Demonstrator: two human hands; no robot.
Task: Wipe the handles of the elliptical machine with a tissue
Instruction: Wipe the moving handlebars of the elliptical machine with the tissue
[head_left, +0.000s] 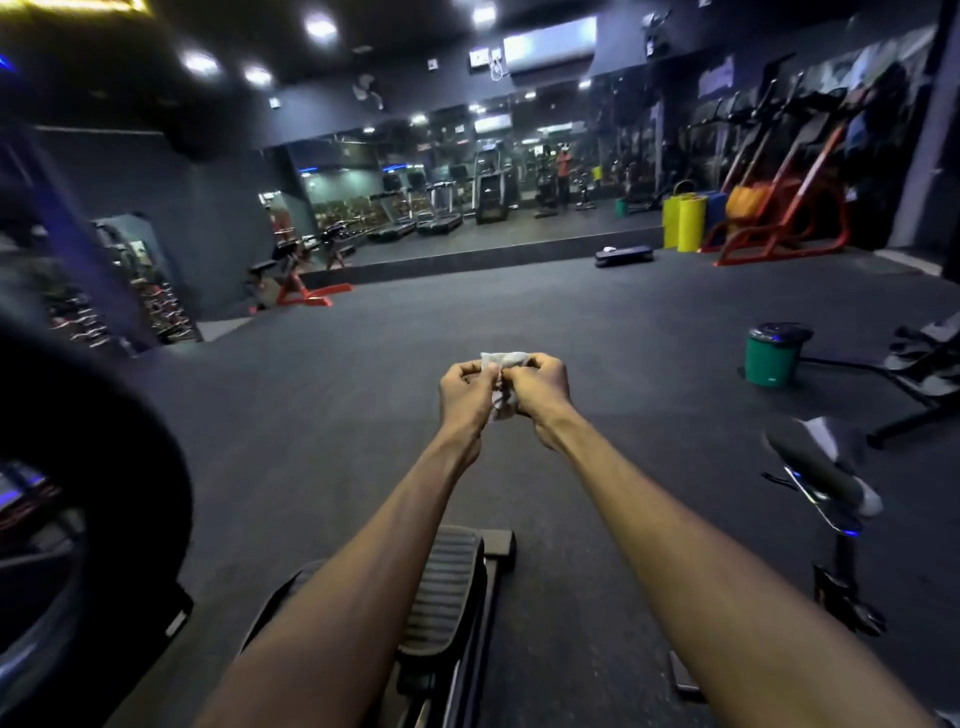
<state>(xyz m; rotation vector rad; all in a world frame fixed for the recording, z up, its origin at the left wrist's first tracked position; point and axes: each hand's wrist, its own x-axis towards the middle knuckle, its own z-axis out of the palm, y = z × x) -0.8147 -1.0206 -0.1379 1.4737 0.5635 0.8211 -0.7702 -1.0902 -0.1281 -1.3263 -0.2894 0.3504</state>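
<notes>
A small white tissue (503, 359) is held out in front of me at arm's length, pinched between both hands. My left hand (465, 387) grips its left part and my right hand (537, 387) grips its right part, fingers curled. Below my arms lies a ribbed black pedal (441, 592) of the elliptical machine. The machine's dark rounded housing (88, 493) fills the left edge. A black padded handle (810, 467) with a blue light stands at the right. I cannot tell whether it belongs to the elliptical.
Dark rubber gym floor (363, 374) stretches ahead. A green bin (771, 356) with a black lid stands at the right. Red-framed benches (779, 223), yellow pads (683, 221) and a black step platform (623, 255) line the back by the mirror wall.
</notes>
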